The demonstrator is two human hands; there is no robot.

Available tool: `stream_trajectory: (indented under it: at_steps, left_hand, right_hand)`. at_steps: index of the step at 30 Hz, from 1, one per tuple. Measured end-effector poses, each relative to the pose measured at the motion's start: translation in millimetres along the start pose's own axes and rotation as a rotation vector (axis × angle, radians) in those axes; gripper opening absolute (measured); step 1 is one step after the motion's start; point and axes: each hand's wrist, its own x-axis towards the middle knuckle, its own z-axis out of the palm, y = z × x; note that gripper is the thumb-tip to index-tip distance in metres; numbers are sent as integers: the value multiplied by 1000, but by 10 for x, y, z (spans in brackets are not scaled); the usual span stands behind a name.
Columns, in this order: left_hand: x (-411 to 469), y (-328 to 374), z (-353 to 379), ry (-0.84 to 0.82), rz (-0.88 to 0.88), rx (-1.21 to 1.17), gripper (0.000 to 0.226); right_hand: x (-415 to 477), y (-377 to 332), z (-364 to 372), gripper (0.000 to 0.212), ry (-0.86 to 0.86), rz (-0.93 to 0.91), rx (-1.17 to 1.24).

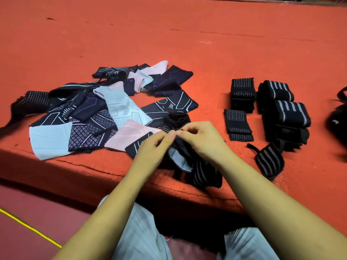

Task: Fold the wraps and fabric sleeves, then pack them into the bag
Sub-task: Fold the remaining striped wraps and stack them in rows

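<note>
My left hand (pixel 153 147) and my right hand (pixel 199 139) meet at the fingertips and pinch the top end of a black wrap with grey stripes (pixel 201 174), which hangs down over the table's front edge. A loose heap of fabric sleeves (pixel 112 107) in navy, pale blue and pink lies to the left. To the right stand folded striped wraps in small stacks (pixel 242 94) and rolled wraps (pixel 287 111). One half-rolled striped wrap (pixel 268 160) lies alone near the front. A black bag (pixel 338 119) shows at the right edge, mostly cut off.
Everything lies on a wide table covered in red felt (pixel 187 34), with bare cloth behind the piles. A black strap (pixel 18 107) trails off to the far left. My lap in pale trousers (pixel 142 237) is below the table edge.
</note>
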Motion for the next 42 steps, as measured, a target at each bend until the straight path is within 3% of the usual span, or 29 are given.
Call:
stream_trajectory:
  at_steps: [5,9,12,16,20,26,30,37,40,42]
  left_hand:
    - [-20,-45,-3,15,147,130,45]
    - [-40,-15,0,16,336,204,27]
    - [8,62,-8,39,383,251,30]
    - [23,167,-46,-1,475,303,32]
    - [129,287,-140,80,454,272,28]
    - [105,374,-225,67,513,305,26]
    - [134,368,-283,118,446,283,26]
    - [123,537,-282,90,481,276,30]
    - [26,546,-495,190,385,65,25]
    - [-51,469,-796,270,369,-16,27]
  right_hand:
    - [-16,93,71,24,104,128,143]
    - [18,172,142,29,227,152,126]
    - [126,190,184,31,323,199,160]
    - [312,204,36,41,459,126,-14]
    - [488,7,-56,41,439,64,-90]
    - [772,100,-452,54,605,248,-27]
    - [838,-46,-616,56,605,169,-149]
    - [778,-117,-692,42,684,284,-138]
    - [680,-49,-956,18,786,387,-40]
    - [641,9,-1225,20,850,424,-52]
